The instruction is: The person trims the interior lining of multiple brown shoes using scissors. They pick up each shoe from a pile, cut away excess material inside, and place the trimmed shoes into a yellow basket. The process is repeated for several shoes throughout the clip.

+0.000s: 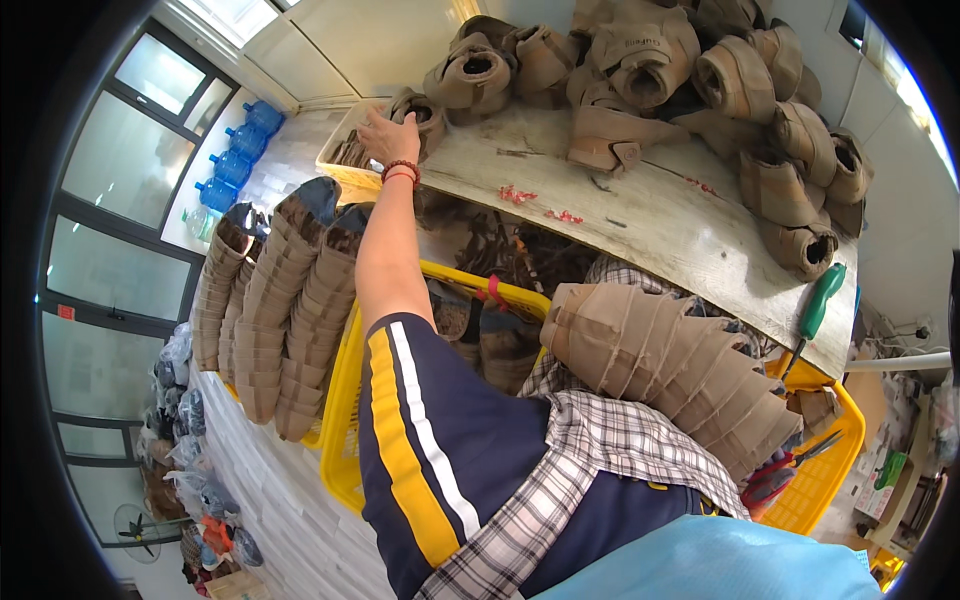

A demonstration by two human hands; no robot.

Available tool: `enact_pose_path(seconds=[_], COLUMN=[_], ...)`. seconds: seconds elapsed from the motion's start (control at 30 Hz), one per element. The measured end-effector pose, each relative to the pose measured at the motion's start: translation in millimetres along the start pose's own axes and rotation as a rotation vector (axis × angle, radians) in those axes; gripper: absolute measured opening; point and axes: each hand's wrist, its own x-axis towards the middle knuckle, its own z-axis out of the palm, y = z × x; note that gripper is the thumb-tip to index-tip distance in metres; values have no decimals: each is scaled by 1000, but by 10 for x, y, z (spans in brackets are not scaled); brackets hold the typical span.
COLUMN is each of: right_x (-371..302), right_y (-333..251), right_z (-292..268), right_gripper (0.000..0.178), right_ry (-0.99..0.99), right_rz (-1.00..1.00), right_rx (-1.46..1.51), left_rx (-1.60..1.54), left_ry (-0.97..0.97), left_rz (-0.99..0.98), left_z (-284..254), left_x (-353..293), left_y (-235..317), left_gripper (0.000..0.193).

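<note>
Left hand (388,140) at eleven, fingers apart, perhaps touching a brown shoe piece (430,120); stacks (278,305) (665,365) at nine and four seem nested already, the pile (645,50) at one loose.

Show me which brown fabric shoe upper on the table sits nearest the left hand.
The brown, ring-shaped fabric shoe upper at the left end of the pale tabletop; it is right beside the left hand, while the others lie farther right.
</note>
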Motion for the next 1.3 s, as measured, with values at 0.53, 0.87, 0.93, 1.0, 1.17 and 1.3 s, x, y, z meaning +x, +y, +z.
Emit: enact_pose_path(seconds=[0.53,0.87,0.93,1.0,1.17,1.3], right_x=[-26,141,327,493,448,505], right_y=[-76,-635,-884,-1213,-2051,-2180], right_z=[-214,-495,-601,-417,1052,1695], right_gripper=[79,49,43,37,43,31], right_ry=[100,113,52,11,-212,-326], right_rz=[1,-134,-217,-428,-1037,-1309], right_rx=[52,-236,-407,-680,-1139,-1355], left_rx=[473,-519,-1012,-1603,-1539,-1469], left_ry=[-304,-613,-929,-1435,-1452,-1675], left_rz=[153,-107,-277,-270,-958,-999], left_z=[-131,-1810,-1779,-1424,-922,-628], left_x=[802,666,319,-86,-1737,-2445], left_y=[96,178,106,-174,176,278], left_gripper=[32,39,40,45,33,28])
